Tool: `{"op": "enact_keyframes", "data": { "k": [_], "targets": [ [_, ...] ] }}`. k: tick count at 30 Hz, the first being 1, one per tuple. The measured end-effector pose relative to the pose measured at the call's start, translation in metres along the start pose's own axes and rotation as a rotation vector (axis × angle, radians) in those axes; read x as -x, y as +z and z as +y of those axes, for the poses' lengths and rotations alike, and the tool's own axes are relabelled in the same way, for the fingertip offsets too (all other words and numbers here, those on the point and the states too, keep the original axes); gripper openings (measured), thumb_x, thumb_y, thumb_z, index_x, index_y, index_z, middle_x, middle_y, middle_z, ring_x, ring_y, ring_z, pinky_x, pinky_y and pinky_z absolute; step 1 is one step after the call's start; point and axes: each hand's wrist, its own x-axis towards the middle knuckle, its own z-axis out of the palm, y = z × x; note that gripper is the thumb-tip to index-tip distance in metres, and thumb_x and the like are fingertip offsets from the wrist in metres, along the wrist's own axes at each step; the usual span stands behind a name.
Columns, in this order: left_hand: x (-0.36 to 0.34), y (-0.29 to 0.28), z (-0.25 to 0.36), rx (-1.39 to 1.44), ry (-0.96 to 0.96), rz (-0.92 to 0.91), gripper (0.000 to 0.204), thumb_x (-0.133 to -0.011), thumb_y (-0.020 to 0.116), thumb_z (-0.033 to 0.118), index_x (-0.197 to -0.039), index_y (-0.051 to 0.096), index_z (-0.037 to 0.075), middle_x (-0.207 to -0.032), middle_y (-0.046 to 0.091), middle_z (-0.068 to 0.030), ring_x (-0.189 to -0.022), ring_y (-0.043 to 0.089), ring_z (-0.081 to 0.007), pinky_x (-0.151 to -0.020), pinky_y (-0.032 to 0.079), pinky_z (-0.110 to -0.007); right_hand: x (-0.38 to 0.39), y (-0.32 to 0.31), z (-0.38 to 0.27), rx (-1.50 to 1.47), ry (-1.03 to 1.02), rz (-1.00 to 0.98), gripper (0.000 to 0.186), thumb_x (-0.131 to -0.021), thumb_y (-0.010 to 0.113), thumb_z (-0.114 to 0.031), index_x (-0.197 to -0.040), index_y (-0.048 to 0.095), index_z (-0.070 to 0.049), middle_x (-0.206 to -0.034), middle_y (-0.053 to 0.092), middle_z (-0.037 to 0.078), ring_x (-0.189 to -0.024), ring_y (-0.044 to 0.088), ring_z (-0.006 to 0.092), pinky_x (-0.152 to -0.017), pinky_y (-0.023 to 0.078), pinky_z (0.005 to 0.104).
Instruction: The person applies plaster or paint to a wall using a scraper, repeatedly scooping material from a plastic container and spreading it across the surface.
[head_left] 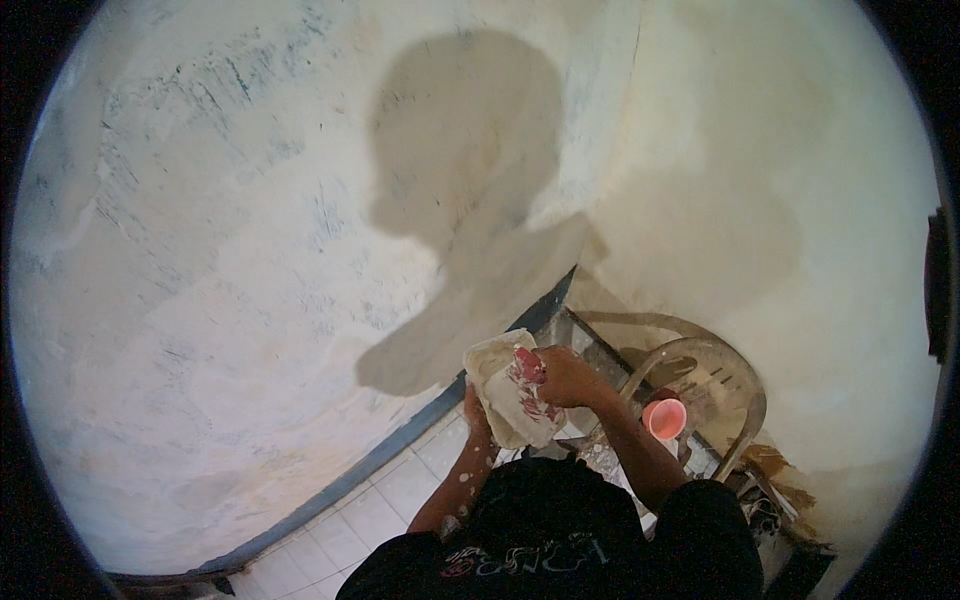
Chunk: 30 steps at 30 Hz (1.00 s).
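A shallow, off-white rectangular tray [483, 365] with pale putty [508, 400] in it is held tilted in front of my body. My left hand [479, 418] grips its left side, the fingers mostly hidden beneath. Over the tray's right part, my right hand [568, 380] is closed round a red-handled tool [528, 366] smeared with white. Its working end lies in or against the putty, too covered to tell its exact kind. White spots mark my left forearm.
A patchy whitish wall [250, 300] stands at left, meeting a cream wall [800, 330] in a corner. A dusty plastic chair [752, 400] is at right, beside a pink cup [664, 419]. White floor tiles [370, 515] show lower left, along a dark skirting strip [370, 465].
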Motion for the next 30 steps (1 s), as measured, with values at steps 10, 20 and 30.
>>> {"op": "enact_keyframes", "data": {
  "k": [10, 20, 30],
  "targets": [
    [0.015, 0.026, 0.019, 0.027, -0.034, -0.126, 0.065, -0.083, 0.035, 0.056, -0.129, 0.035, 0.009, -0.126, 0.043, -0.0145, -0.112, 0.043, -0.0338, -0.096, 0.035, -0.045, 0.002, -0.013, -0.009, 0.02, -0.14, 0.092, 0.032, -0.063, 0.061, -0.017, -0.089, 0.057, 0.001, -0.083, 0.058, 0.024, -0.082, 0.054, 0.0409, -0.071, 0.043, 0.044],
    [0.007, 0.024, 0.033, -0.15, 0.163, -0.145, 0.055, -0.087, 0.032, 0.048, -0.123, 0.041, 0.008, -0.119, 0.049, -0.0124, -0.107, 0.048, -0.0305, -0.093, 0.037, -0.04, 0.015, -0.024, -0.005, -0.281, 0.002, 0.09, 0.021, -0.074, 0.062, -0.016, -0.081, 0.059, 0.003, -0.062, 0.057, 0.007, -0.052, 0.049, 0.0106, -0.046, 0.042, 0.0288],
    [0.156, -0.074, 0.098, 0.357, 0.135, -0.487, 0.069, -0.078, 0.039, 0.06, -0.128, 0.037, 0.013, -0.128, 0.041, -0.0123, -0.116, 0.04, -0.0331, -0.097, 0.031, -0.05, 0.037, 0.014, -0.131, -1.351, -0.296, 0.252, 0.028, -0.084, 0.052, -0.024, -0.106, 0.054, -0.007, -0.093, 0.06, 0.007, -0.075, 0.058, 0.0164, -0.054, 0.047, 0.0284]
  ]
}}
